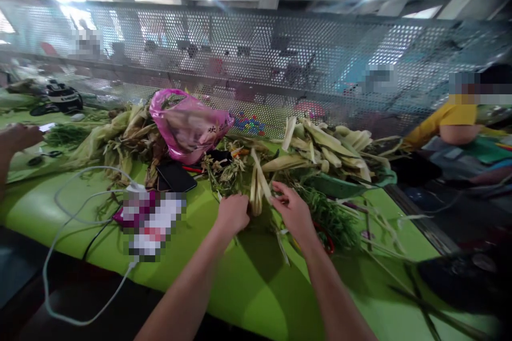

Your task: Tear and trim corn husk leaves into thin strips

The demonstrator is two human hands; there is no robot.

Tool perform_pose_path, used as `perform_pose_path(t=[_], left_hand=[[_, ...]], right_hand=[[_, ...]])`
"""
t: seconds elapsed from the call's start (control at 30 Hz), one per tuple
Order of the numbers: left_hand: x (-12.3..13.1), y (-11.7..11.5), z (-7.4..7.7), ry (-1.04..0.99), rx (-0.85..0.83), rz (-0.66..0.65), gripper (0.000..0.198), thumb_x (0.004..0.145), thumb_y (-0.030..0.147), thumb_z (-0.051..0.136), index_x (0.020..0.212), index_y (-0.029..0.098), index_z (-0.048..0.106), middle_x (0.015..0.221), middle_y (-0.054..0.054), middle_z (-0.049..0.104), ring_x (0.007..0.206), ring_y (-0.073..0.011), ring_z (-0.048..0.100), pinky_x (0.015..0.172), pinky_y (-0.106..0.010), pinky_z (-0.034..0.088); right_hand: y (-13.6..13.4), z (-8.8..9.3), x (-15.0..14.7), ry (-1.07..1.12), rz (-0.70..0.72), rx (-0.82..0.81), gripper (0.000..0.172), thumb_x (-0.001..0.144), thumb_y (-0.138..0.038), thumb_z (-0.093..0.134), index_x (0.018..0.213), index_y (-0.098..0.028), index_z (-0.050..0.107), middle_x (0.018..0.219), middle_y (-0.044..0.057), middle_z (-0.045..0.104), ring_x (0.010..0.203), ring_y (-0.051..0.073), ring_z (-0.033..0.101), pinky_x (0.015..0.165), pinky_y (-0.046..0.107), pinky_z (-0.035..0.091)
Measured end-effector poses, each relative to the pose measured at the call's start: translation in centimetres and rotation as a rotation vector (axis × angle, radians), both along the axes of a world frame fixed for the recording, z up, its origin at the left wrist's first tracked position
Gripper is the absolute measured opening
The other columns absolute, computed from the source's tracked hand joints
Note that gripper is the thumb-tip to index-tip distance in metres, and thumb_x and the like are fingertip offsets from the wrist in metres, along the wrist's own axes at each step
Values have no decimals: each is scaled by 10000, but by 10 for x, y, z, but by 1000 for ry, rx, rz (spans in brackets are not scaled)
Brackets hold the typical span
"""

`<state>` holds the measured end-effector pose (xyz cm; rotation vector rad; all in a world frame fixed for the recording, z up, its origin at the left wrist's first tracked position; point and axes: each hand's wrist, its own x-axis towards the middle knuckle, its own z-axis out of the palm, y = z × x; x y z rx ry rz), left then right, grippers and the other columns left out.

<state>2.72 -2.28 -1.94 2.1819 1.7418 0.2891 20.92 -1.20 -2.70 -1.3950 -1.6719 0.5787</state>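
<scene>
My left hand (pixel 233 217) is closed, its fingers curled against a small bundle of pale corn husks (pixel 256 200). The fingertips and what exactly they grip are partly hidden. The husk strips stand up in a fan, one leaning across another. On their right side, my right hand (pixel 295 210) has thumb and fingers slightly apart, at the edge of the leaning strip. Whether the fingertips touch it is hard to tell. Behind my left hand are dried plant bits (pixel 228 168). Green leafy sprigs (pixel 332 216) lie beyond my right hand.
Corn husks (pixel 332 144) fill a green basin (pixel 340 186). A pink plastic bag (pixel 188 128), black phone (pixel 176 176) and white cable (pixel 50 277) lie left on the green table (pixel 240 298). Another person's hand (pixel 18 138) is far left; a yellow-sleeved person (pixel 436 117) is right.
</scene>
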Motion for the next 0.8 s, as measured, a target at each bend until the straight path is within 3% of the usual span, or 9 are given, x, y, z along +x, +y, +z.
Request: perform_pose_path(t=[0.07,0.2,0.27,0.37,0.47,0.57,0.67,0.8], left_hand=[[-3,1,0,-4,-30,2,253,707,147,529,916,173,669,940,-140,707,899,-287,653,760,-352,460],[-13,6,-1,-79,-23,66,261,725,141,516,926,206,671,940,-105,713,904,-246,648,755,-306,448],[-21,11,1,-258,23,138,222,721,138,533,878,213,671,896,-70,711,856,-213,639,738,-281,440],[-31,17,7,-725,148,249,146,726,156,563,846,187,639,779,-27,667,719,-155,598,671,-244,433],[-27,15,18,-1216,281,259,124,758,204,585,876,165,595,756,-7,610,670,-117,571,639,-218,439],[-12,2,28,-1412,337,158,132,769,213,619,884,160,582,786,-10,605,696,-112,588,668,-217,461],[2,-13,31,-1343,450,37,80,795,197,618,866,166,597,816,-25,616,741,-119,593,701,-227,470],[15,-19,29,-1100,617,-138,50,812,132,591,814,176,615,802,-25,634,776,-124,588,739,-237,467]], right_hand=[[-2,1,-5,-141,96,29,422,783,-277,596,1203,-241,614,1090,74,612,730,171,594,740,331,499],[-3,-4,-14,-353,224,69,294,789,-203,581,1060,-237,690,1054,73,601,912,218,588,843,344,467],[1,-10,-15,-431,164,71,278,798,-179,552,1030,-223,698,1021,79,603,932,231,582,837,348,459],[6,-14,-14,-449,45,60,308,805,-169,519,1057,-215,689,1010,85,609,891,236,584,787,352,456],[7,-9,-14,-250,24,58,262,832,-252,540,1037,-197,693,1021,95,621,859,234,581,774,350,450],[-1,2,-16,107,79,-24,289,850,-407,570,964,-181,710,949,91,644,798,219,568,716,324,450],[-12,12,-18,425,159,-124,322,855,-457,572,931,-185,727,869,71,662,729,189,547,656,290,434],[-22,21,-16,699,220,-98,316,858,-472,571,917,-207,733,790,43,656,658,158,512,612,273,409]])
